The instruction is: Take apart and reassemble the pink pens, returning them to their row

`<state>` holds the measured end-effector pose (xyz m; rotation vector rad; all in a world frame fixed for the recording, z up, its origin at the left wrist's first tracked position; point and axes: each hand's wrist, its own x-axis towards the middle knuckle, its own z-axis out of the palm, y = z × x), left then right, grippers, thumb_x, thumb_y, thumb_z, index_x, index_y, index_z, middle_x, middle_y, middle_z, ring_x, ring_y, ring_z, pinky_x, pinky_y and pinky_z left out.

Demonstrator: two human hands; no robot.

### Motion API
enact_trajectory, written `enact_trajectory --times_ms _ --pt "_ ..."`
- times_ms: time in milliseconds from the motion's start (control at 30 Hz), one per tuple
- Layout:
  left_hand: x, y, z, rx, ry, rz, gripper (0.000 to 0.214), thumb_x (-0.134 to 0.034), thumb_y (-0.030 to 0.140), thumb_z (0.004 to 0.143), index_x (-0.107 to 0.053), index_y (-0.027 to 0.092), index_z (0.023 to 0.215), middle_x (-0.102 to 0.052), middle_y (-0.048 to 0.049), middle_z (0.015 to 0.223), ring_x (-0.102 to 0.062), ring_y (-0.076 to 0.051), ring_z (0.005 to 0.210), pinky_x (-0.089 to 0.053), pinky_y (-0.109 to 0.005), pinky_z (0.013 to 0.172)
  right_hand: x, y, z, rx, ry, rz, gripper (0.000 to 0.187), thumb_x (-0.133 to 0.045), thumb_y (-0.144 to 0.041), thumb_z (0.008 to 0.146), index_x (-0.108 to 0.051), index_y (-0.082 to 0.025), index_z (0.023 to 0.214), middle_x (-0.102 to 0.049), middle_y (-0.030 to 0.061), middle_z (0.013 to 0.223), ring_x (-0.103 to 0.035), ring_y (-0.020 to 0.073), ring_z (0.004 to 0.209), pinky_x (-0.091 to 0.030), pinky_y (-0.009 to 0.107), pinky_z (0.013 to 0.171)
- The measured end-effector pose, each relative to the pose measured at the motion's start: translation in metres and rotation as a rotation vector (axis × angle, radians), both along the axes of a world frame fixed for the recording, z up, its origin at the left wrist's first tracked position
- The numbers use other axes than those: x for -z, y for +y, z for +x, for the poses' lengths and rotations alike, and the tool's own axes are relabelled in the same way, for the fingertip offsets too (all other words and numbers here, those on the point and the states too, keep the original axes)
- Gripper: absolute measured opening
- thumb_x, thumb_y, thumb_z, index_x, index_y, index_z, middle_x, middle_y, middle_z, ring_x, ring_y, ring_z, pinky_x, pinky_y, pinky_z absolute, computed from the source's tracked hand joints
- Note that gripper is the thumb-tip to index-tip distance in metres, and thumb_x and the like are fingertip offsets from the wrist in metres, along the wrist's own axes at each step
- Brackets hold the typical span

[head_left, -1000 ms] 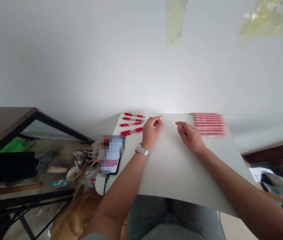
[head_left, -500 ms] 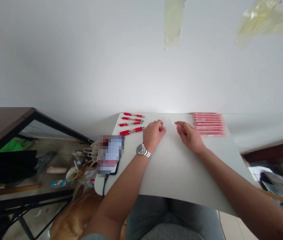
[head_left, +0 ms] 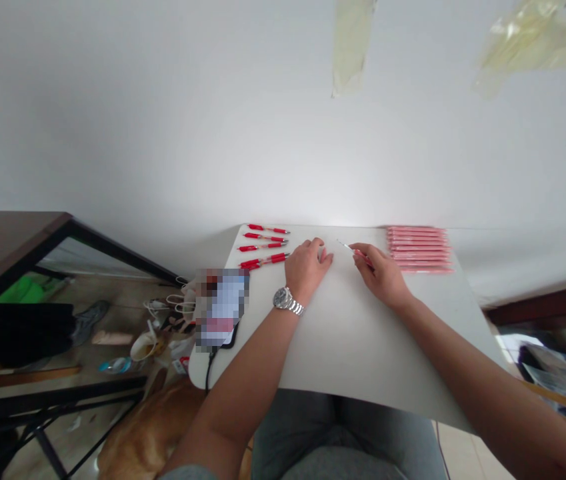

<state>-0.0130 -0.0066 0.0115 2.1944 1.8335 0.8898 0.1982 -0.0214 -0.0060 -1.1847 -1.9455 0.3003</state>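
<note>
My right hand is closed around a slim red pen, whose thin pale end points up and left towards my left hand. My left hand rests just left of it with curled fingers. Its thumb and forefinger stand a little apart, and a small pinkish-red bit shows between them; I cannot make out what it is. Several red pens lie at the table's back left corner. A neat row of pink pen-like sticks lies at the back right, just beyond my right hand.
The white table stands against a white wall. A phone, blurred out, lies at the left edge with a cable hanging down. A dark-framed desk stands to the left. Below it are floor clutter and a tan dog.
The thumb and forefinger of my left hand have parted slightly. My right hand and the pen in it have stayed almost still.
</note>
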Motion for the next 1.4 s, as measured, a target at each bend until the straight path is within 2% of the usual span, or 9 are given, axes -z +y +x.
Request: enact_trajectory --times_ms 167,300,367,500,767,933,1067,1200,1400 --pt "0.000 0.002 0.003 0.130 -0.369 0.037 0.017 -0.064 0.037 0.099 -0.067 0.023 0.107 -0.068 -0.0030 0.089 -0.062 -0.017 0.078 -0.047 -0.029 0.074 0.001 0.000 0.000 0.007 -0.006 -0.014 0.031 -0.045 -0.042 0.109 -0.062 -0.025 0.129 -0.075 0.0095 0.108 -0.072 0.0214 0.086 -0.057 0.034 0.074" --pt "0.001 0.006 0.010 0.301 -0.845 -0.097 0.028 -0.064 0.045 0.099 -0.067 0.021 0.110 -0.072 -0.0062 0.097 -0.067 -0.015 0.083 -0.053 -0.027 0.076 0.002 0.000 0.001 -0.011 -0.005 -0.008 0.031 -0.045 -0.042 0.109 -0.062 -0.025 0.129 -0.075 0.0092 0.107 -0.072 0.0213 0.085 -0.056 0.033 0.073" --pt "0.001 0.006 0.012 0.341 -0.982 -0.164 0.032 -0.068 0.048 0.095 -0.068 0.020 0.110 -0.073 -0.0074 0.101 -0.069 -0.016 0.087 -0.056 -0.027 0.080 0.002 0.000 0.001 -0.021 -0.003 -0.014 0.032 -0.045 -0.042 0.109 -0.062 -0.025 0.129 -0.075 0.0091 0.106 -0.071 0.0211 0.085 -0.055 0.033 0.073" --pt "-0.001 0.005 0.014 0.391 -1.052 -0.235 0.033 -0.072 0.050 0.093 -0.069 0.019 0.103 -0.074 -0.0075 0.102 -0.069 -0.015 0.087 -0.057 -0.028 0.082 0.002 0.000 0.000 -0.033 -0.004 -0.023 0.032 -0.046 -0.042 0.108 -0.062 -0.024 0.130 -0.075 0.0091 0.106 -0.071 0.0212 0.086 -0.055 0.033 0.074" --pt "0.001 0.006 0.012 0.302 -1.137 -0.250 0.036 -0.069 0.054 0.094 -0.062 0.020 0.103 -0.075 -0.0092 0.103 -0.073 -0.017 0.087 -0.054 -0.024 0.065 -0.003 -0.002 0.000 -0.057 0.000 -0.050 0.037 -0.042 -0.042 0.109 -0.062 -0.024 0.134 -0.073 0.0093 0.103 -0.069 0.0213 0.083 -0.055 0.035 0.074" --pt "0.001 0.011 0.004 0.273 -1.064 -0.181 0.029 -0.064 0.049 0.097 -0.056 0.021 0.099 -0.072 -0.0060 0.095 -0.068 -0.015 0.078 -0.050 -0.023 0.056 -0.001 0.000 0.001 -0.037 0.016 -0.033 0.036 -0.040 -0.042 0.110 -0.063 -0.024 0.131 -0.073 0.0092 0.102 -0.069 0.0218 0.085 -0.054 0.034 0.073" --pt "-0.001 0.012 -0.004 0.248 -0.799 -0.134 0.012 -0.060 0.033 0.098 -0.055 0.023 0.102 -0.068 0.0003 0.083 -0.059 -0.010 0.059 -0.051 -0.024 0.061 0.000 0.001 0.002 -0.025 0.014 -0.032 0.035 -0.042 -0.041 0.109 -0.064 -0.024 0.130 -0.072 0.0076 0.098 -0.068 0.0206 0.081 -0.053 0.033 0.071" --pt "-0.004 0.009 -0.011 0.226 -0.467 -0.087 0.012 -0.057 0.021 0.097 -0.058 0.025 0.109 -0.066 0.0040 0.074 -0.064 -0.013 0.069 -0.052 -0.027 0.076 0.000 0.000 0.003 -0.024 0.016 -0.027 0.035 -0.043 -0.041 0.109 -0.064 -0.024 0.131 -0.073 0.0078 0.099 -0.068 0.0206 0.082 -0.053 0.033 0.071" --pt "-0.004 0.007 -0.017 0.188 -0.223 -0.036 0.005 -0.060 0.023 0.097 -0.064 0.023 0.101 -0.069 -0.0016 0.082 -0.065 -0.018 0.078 -0.049 -0.029 0.075 -0.001 -0.001 0.002 -0.019 0.016 -0.027 0.036 -0.042 -0.042 0.109 -0.064 -0.023 0.131 -0.074 0.0094 0.102 -0.070 0.0219 0.086 -0.054 0.035 0.074"
